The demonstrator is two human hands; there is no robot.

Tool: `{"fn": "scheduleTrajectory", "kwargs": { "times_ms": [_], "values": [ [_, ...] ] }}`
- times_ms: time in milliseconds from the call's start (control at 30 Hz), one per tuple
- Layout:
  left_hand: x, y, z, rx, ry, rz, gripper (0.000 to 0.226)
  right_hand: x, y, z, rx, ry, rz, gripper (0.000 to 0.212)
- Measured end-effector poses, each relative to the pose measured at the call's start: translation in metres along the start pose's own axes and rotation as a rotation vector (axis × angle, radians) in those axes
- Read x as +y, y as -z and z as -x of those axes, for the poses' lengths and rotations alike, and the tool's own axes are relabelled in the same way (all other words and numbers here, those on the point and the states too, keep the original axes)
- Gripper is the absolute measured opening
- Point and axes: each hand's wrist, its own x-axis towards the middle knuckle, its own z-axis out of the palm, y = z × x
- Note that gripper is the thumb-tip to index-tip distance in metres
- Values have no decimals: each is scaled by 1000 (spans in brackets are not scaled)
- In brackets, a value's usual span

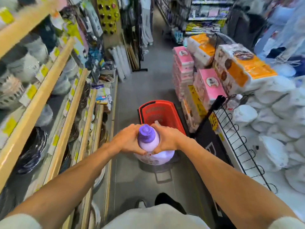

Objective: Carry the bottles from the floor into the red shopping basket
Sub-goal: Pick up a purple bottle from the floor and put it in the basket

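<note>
A large lavender bottle [149,142] with a purple cap is held upright in the air between both hands. My left hand [127,139] presses its left side and my right hand [166,138] presses its right side. Behind and below the bottle, the red shopping basket [175,116] stands on the grey aisle floor; its near end is hidden by the bottle and hands. Something pale shows inside the basket, too blurred to name.
Wooden shelves [54,100] with bowls and yellow price tags run along the left. On the right are stacked pink and orange tissue packs [208,83], a black wire rack [239,138] and white wrapped goods. The grey floor [145,86] runs ahead between them.
</note>
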Motion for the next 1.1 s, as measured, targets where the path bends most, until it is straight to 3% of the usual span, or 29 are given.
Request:
{"fn": "scheduleTrajectory", "kwargs": {
  "times_ms": [233, 700, 867, 1000, 1100],
  "values": [
    [-58, 19, -106, -36, -31, 76, 68, 58, 20, -105, -10, -134, -73, 111],
    [-165, 0, -339, -206, -16, 142, 68, 201, 51, -287, -104, -271, -225, 121],
    [-223, -24, -396, -271, 44, 150, 97, 234, 55, -344, -162, -359, -238, 123],
    [-270, -58, -440, -423, 66, 157, 105, 260, 33, -387, -212, -474, -247, 118],
    [-290, -65, -465, -441, 9, 154, 109, 278, 13, -415, -232, -547, -286, 119]
  ]
}}
